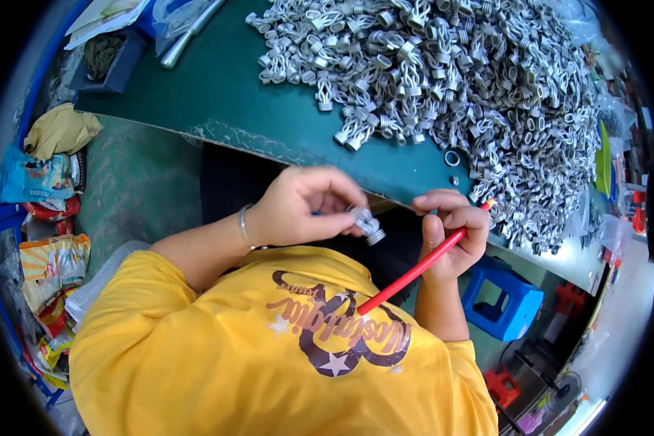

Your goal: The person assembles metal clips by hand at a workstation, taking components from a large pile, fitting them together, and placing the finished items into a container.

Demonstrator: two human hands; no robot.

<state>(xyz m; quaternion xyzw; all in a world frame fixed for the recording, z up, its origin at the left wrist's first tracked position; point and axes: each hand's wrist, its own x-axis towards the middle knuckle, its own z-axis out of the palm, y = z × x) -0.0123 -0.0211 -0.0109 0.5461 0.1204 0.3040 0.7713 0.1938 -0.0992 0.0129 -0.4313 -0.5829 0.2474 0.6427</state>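
My left hand (312, 205), with a silver bangle at its wrist, pinches a small grey metal part (370, 228) that has a ribbed round end and open loops. To its right, my right hand (454, 229) is closed around a long red stick (414, 272), shaped like a pencil. The stick slants down left across the front of my yellow shirt. A tiny teal bit (434, 212) shows at the right thumb and forefinger; what it is I cannot tell. The two hands are apart, in front of the table edge. A large heap of similar grey metal parts (443, 73) covers the table beyond them.
The green table (218, 94) has a worn near edge. A loose ring (452, 158) lies beside the heap. At the far left are a grey-blue bin (116, 69) and a metal tube (189, 36). A blue stool (503, 298) stands at right; bags and wrappers (54, 261) are piled at left.
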